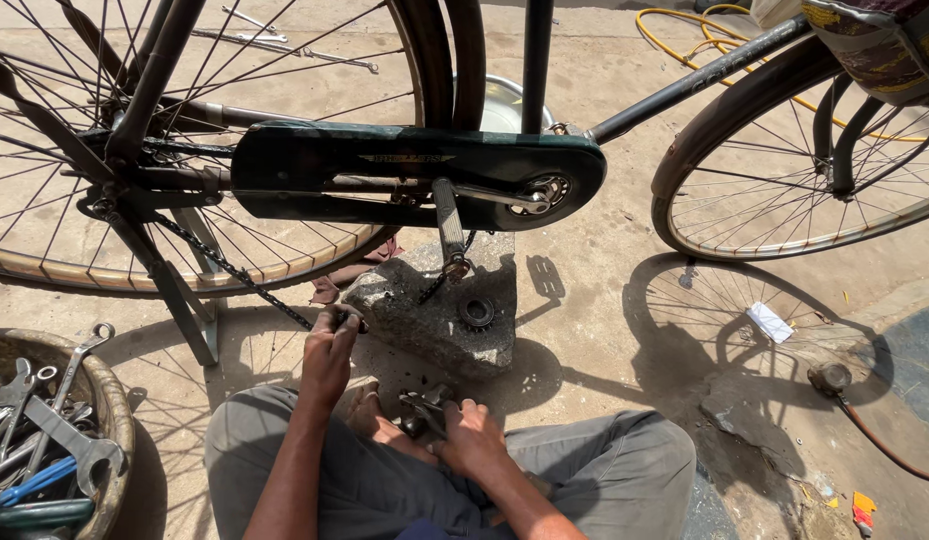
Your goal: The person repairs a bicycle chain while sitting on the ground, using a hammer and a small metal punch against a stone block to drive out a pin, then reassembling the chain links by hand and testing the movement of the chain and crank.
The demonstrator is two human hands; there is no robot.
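I sit on the ground in front of a black bicycle (pixel 404 170) on its stand. My left hand (pixel 331 350) grips the loose end of the black chain (pixel 224 265), which hangs down from the rear hub toward a grey stone block (pixel 434 315). My right hand (pixel 471 435) rests lower, closed around a dark metal tool (pixel 424 408) near my foot. A small black sprocket (pixel 476 311) lies on the stone. The pedal (pixel 450 225) hangs just above the stone.
A round basket (pixel 114 420) of spanners and wrenches stands at the lower left. The front wheel (pixel 784 170) is at the right, a yellow hose (pixel 704 35) behind it. A metal bowl (pixel 499 100) sits behind the frame. A brown hose nozzle (pixel 830 378) lies at the right.
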